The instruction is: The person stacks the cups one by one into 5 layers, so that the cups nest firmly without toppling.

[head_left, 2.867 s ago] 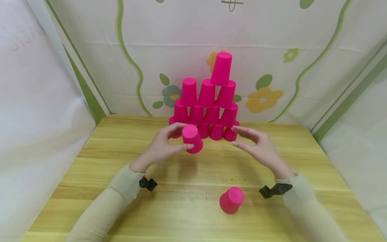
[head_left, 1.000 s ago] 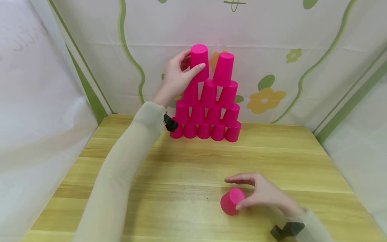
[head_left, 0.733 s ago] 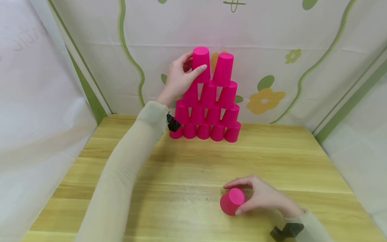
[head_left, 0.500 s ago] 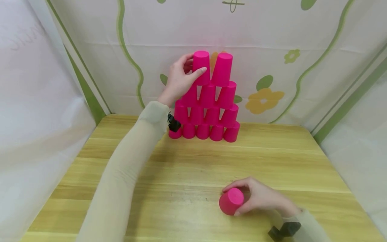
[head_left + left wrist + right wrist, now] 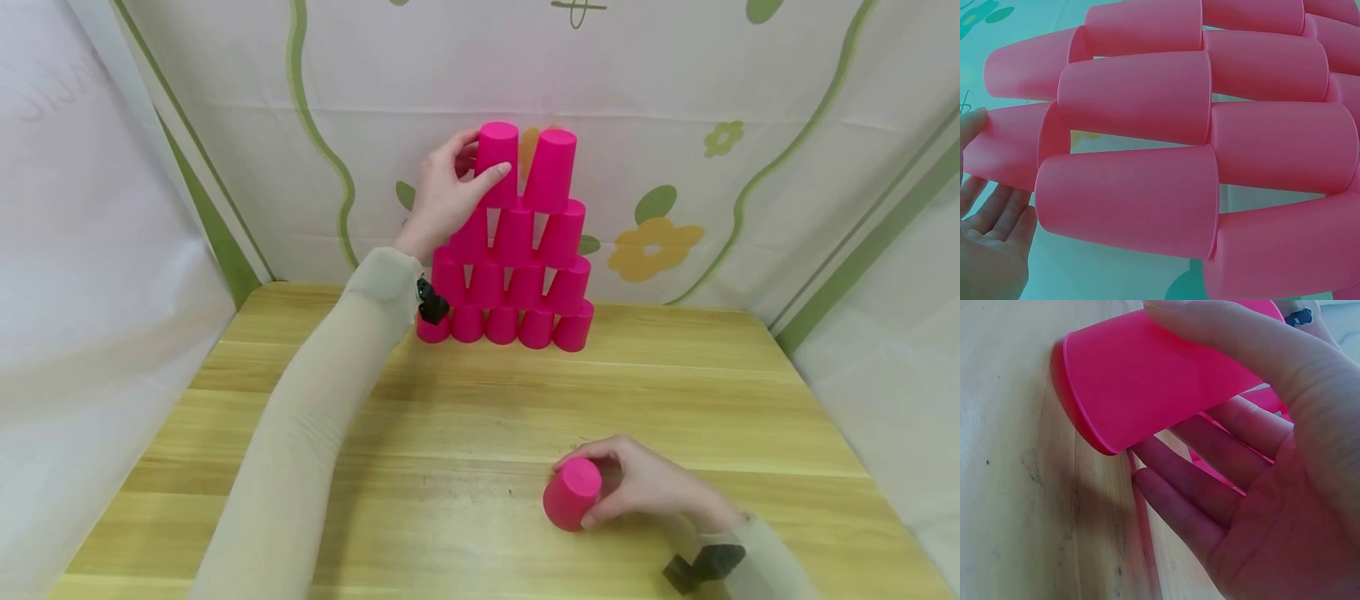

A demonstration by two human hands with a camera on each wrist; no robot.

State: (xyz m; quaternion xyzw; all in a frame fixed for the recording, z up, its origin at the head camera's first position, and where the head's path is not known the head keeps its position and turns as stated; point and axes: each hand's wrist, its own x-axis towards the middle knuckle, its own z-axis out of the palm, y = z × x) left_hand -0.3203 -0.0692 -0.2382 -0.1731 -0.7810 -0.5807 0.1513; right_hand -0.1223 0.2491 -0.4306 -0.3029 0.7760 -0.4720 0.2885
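Left hand (image 5: 447, 193) is clamped round top cup (image 5: 498, 162), seated on pyramid (image 5: 513, 275) beside its neighbour. Release should be slow, w/o sideways push. Right hand (image 5: 647, 487) is wrapped round spare cup (image 5: 572, 493), tilted on surface (image 5: 480, 417); it should be lifted straight up.

A pink upside-down cup (image 5: 497, 162) sits in the pyramid's (image 5: 517, 275) fourth tier, just beside its twin (image 5: 551, 169), inside the left hand's (image 5: 442, 196) grip. Another pink cup (image 5: 572, 493), tilted, lifts off the table (image 5: 465, 417) within the right hand's (image 5: 652, 487) grip.
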